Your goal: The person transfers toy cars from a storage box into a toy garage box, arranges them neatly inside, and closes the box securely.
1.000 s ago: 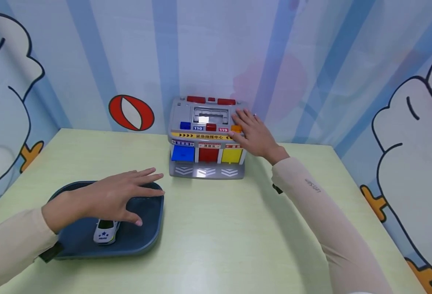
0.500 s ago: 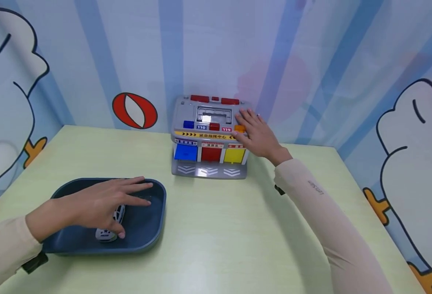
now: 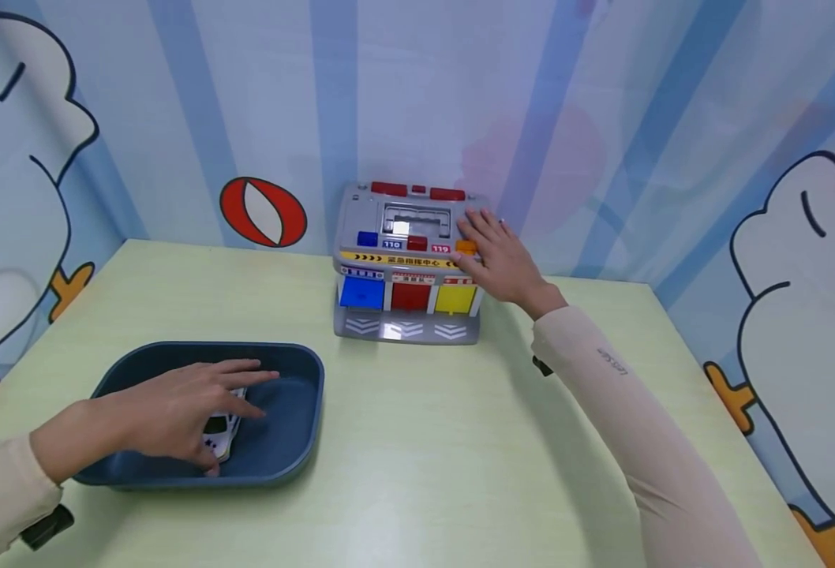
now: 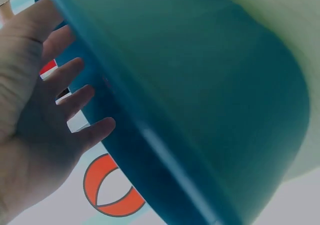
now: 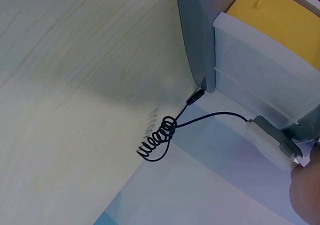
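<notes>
My left hand point(image 3: 176, 410) hovers over a dark blue tray point(image 3: 286, 430) at the left, its fingers spread and bent slightly down. Below it lies a white toy police car point(image 3: 222, 434), partly hidden by the fingers, with the thumb beside its near end. From under the palm, the left wrist view shows the spread fingers behind the tray wall point(image 4: 200, 75). At the back, a grey toy emergency station point(image 3: 389, 259) has blue, red and yellow doors. My right hand point(image 3: 499, 260) rests flat on the right side of its roof, next to an orange button point(image 3: 466, 247).
A black coiled cord point(image 5: 162, 132) runs from the station's base to a white toy handset point(image 5: 270, 140) on its side. Behind the pale table point(image 3: 417, 442) hangs a blue striped cloth point(image 3: 268, 95) with cartoon prints.
My left hand has moved left and down toward the police car in the tray. The right hand has stayed on the station's roof. The head view has shifted slightly.
</notes>
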